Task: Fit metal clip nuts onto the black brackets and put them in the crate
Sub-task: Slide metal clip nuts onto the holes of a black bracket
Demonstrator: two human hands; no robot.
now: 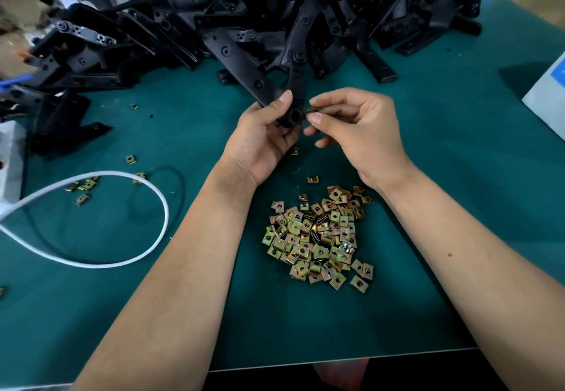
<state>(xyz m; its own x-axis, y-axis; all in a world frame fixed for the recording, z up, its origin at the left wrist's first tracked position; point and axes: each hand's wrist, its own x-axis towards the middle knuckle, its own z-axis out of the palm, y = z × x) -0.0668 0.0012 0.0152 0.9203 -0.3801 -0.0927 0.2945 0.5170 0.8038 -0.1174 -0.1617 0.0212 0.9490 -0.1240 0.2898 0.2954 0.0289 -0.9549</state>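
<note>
Head view puts both my hands over the green mat [428, 176], just past the nut pile [318, 234]. My left hand [263, 137] holds a bracket [293, 85] by its near, rounded end, thumb on top and fingers curled beneath, with the rest of the part reaching away toward the bracket heap [244, 17] at the far edge. My right hand [357, 127] pinches one nut [312, 110] between thumb and forefinger, the other fingers loosely curled under. The nut sits just beside the bracket's right edge, close to the hole at the gripped end; I cannot tell whether it touches yet.

I judge this to be the fitting step: the nut is presented to the edge but not seated. Next I would need the open mouth of the clip squared to the edge, then a push leftward until its threaded hole lines up with the bracket's hole, while the left hand braces against the push. If it goes on skewed it may jam or spring off.

No crate shows from here, so I can't say where the finished part will go. A few stray nuts [85, 185] lie at left near a white cable [165, 216], and a pale box [547, 91] stands at the right edge.
</note>
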